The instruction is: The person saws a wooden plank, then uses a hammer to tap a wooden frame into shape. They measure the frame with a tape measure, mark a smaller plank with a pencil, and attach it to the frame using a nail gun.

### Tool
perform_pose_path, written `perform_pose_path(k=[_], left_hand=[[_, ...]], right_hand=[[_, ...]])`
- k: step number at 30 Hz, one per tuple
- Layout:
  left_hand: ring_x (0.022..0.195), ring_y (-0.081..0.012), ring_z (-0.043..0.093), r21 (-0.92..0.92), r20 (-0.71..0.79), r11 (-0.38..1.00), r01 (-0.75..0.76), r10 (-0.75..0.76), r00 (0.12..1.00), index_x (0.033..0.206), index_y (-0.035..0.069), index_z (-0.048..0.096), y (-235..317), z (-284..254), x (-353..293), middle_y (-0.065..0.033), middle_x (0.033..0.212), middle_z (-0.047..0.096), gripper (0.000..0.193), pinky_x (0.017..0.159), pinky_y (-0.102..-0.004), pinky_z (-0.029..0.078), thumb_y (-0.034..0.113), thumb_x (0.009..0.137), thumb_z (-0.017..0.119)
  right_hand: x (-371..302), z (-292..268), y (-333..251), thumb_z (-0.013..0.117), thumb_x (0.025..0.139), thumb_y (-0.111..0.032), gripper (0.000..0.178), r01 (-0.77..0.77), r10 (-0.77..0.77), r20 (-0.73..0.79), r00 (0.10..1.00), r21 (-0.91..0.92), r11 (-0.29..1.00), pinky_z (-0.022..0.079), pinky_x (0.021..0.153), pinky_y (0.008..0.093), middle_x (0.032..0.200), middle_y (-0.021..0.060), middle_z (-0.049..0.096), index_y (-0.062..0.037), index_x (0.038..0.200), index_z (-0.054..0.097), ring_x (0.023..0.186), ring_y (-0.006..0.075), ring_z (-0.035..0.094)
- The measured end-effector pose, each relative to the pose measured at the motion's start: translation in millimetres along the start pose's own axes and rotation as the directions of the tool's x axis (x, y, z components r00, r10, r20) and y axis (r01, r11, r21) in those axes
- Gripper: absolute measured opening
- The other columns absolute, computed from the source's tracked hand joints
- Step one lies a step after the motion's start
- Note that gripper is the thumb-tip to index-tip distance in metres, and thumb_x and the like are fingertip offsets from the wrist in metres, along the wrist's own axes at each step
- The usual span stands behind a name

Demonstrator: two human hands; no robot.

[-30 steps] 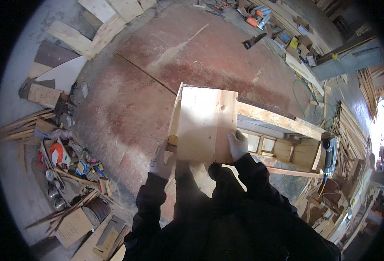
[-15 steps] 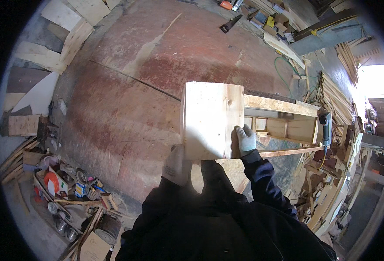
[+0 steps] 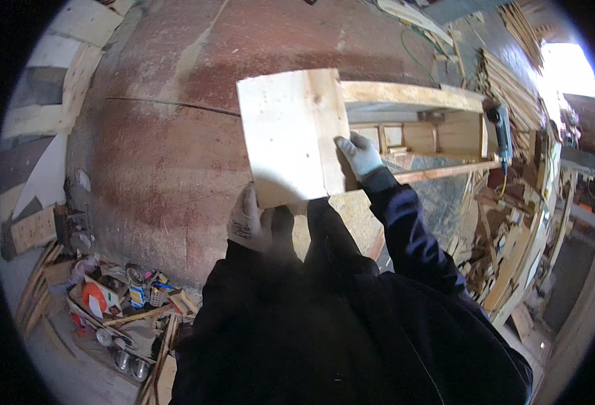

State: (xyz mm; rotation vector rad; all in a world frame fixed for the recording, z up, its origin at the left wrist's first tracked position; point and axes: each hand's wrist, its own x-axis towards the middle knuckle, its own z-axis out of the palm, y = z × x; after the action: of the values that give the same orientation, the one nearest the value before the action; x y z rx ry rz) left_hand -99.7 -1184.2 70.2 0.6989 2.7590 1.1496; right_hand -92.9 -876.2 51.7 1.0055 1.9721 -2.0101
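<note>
A pale wooden panel [image 3: 287, 145], brightly lit and slightly tilted, is held up in front of me between both gloved hands. My left hand [image 3: 249, 217] grips its lower left corner, the fingers partly hidden and dim. On the panel's right edge, my right hand [image 3: 363, 156] is closed, thumb on the near face and the other fingers out of sight behind it. Beyond the right hand stands a long wooden frame [image 3: 412, 93] with open compartments, partly covered by the panel. A dark power tool [image 3: 500, 135] with a yellow hose or cord rests at the frame's right end.
Worn red floor [image 3: 169, 155] spreads ahead and left. A box of tools and jars [image 3: 125, 297] stands at the lower left. Wooden sheets [image 3: 54, 77] line the left side. Timber strips [image 3: 510, 88] and offcuts [image 3: 496, 250] are piled at the right.
The panel has tilted, its top leaning left, and sits higher and further left in view, with both hands still on it. The whole view has shifted too.
</note>
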Motion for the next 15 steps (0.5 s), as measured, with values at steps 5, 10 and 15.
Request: perform_pose_path(k=[5,10,15], left_hand=[[0.109,-0.0388,0.061,0.157,-0.017,0.975,-0.16,0.165,0.986,0.137,-0.004,0.049,-11,9,-3,-0.0242,0.125,0.059,0.054,0.088,-0.0455,0.051,0.033,0.099,0.059],[0.111,-0.0417,0.061,0.127,0.006,0.978,-0.164,0.165,0.986,0.138,-0.004,0.047,-15,11,-3,-0.0268,0.126,0.058,0.056,0.087,-0.0463,0.051,0.031,0.097,0.061],[0.11,-0.042,0.061,0.081,0.069,0.995,-0.067,0.061,0.996,0.14,-0.004,0.044,-10,9,-6,-0.0269,0.126,0.059,0.058,0.084,-0.0434,0.052,0.027,0.095,0.064]], right_hand=[[11,-10,10,0.067,0.095,-0.038,0.047,0.173,-0.173,0.019,0.985,-0.22,0.96,0.051,0.074,0.0298,0.092,0.0081,0.069,0.0047,0.113,0.066,0.082,0.0153,0.061],[12,-13,13,0.068,0.095,-0.038,0.048,0.171,-0.166,0.107,0.98,-0.036,0.985,0.052,0.077,0.0304,0.094,0.0126,0.07,0.0065,0.115,0.065,0.086,0.0167,0.063],[11,-11,12,0.063,0.097,-0.036,0.048,0.167,-0.156,0.095,0.983,-0.115,0.979,0.053,0.087,0.0363,0.107,0.0205,0.071,0.0048,0.122,0.063,0.097,0.0279,0.069]])
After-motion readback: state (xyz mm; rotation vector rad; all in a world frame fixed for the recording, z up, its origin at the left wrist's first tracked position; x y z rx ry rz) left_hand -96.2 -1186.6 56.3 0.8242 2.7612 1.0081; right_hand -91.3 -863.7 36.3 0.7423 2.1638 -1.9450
